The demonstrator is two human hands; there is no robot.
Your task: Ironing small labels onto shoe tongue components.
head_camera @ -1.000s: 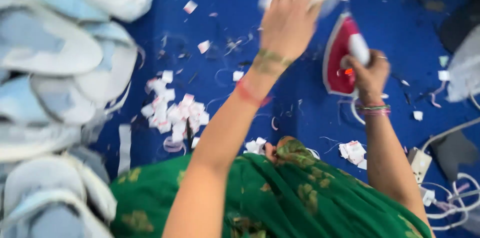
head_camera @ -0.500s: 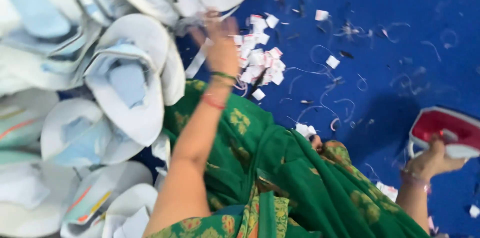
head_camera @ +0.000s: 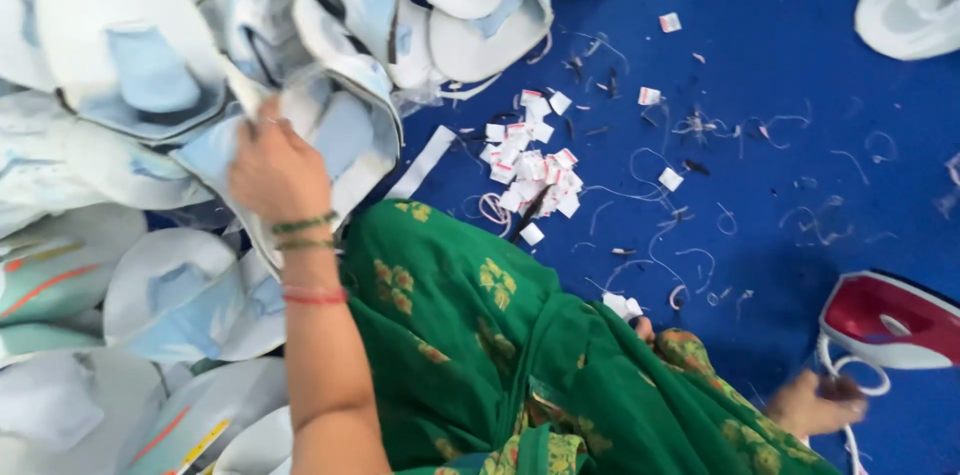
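Left hand [head_camera: 275, 170] down on the heap of pale fabric pieces [head_camera: 130, 85], back of the hand up, fingers curled and closed on the edge of one white and light-blue piece [head_camera: 335, 130]. Held piece directly under and just right of the hand, lying on the heap, partly folded over itself. Green, gold and red bangles [head_camera: 305, 260] on the wrist just below the hand.

Heap spread above, left of and below the left hand: rounded white pieces with light-blue patches, overlapping; a few below-left showing orange and teal stripes.

Right hand [head_camera: 815, 405] low, well apart from the left, blurred; resting at the white cord [head_camera: 850, 385] of a red and white iron [head_camera: 890, 320]. Grip unclear: cannot tell whether fingers are closed on the cord or only lying against it. Iron just above and right of that hand, flat on the blue cloth surface [head_camera: 780, 65].

Between the two hands: green patterned garment [head_camera: 480, 335] over the lap. Above it, right of the left hand, a cluster of small white tags [head_camera: 530, 165] on the blue cloth, a white strip [head_camera: 425, 160] beside it, loose thread scraps [head_camera: 690, 245] scattered around. One more white piece [head_camera: 915, 0] far up, above the right hand, at the frame edge.
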